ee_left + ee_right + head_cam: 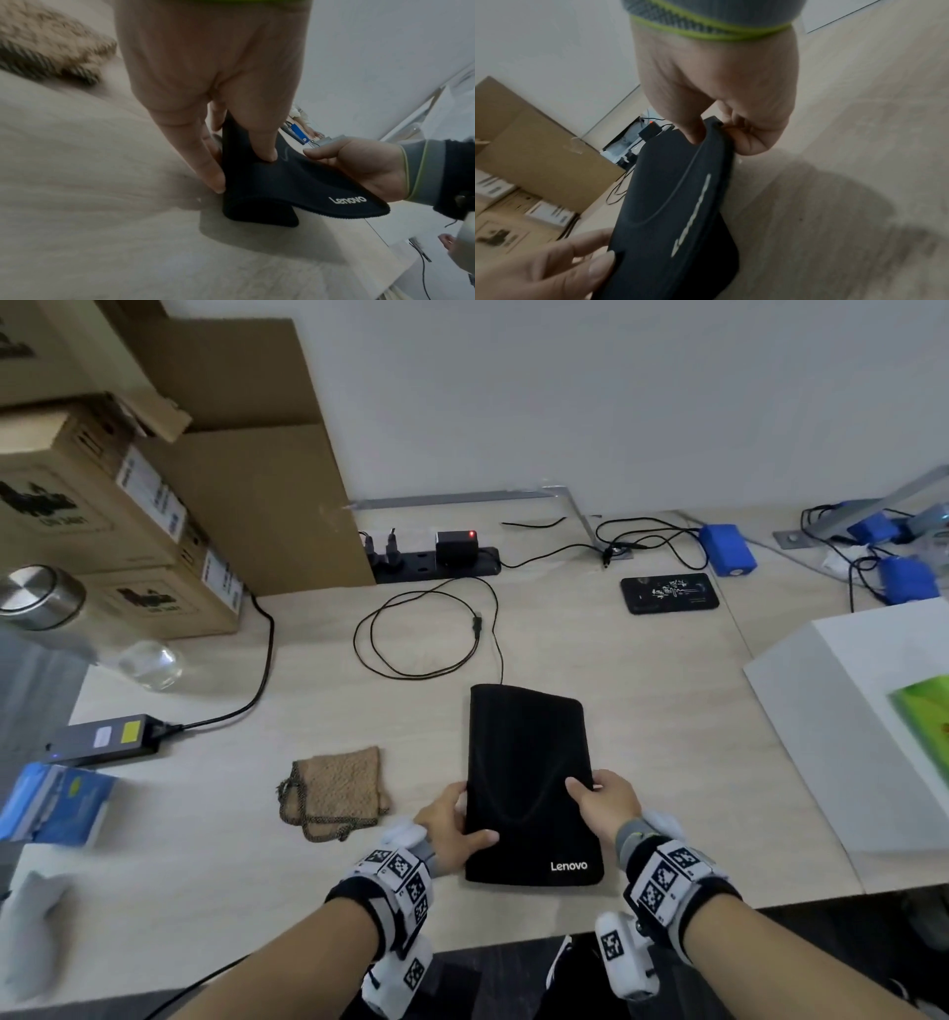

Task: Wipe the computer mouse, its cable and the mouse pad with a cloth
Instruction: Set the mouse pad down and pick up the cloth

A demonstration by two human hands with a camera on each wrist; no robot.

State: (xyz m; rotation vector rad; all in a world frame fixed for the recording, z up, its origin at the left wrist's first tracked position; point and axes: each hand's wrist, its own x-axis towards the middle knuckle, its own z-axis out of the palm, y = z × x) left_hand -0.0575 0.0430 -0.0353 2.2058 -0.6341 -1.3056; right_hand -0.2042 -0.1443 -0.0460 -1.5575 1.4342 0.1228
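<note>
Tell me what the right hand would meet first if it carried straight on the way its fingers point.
The right hand grips the black Lenovo mouse pad, fingers pointing forward and leftward across it. Past the pad, the looped thin black cable on the pale wooden desk likely comes first, though depth is unclear.
</note>
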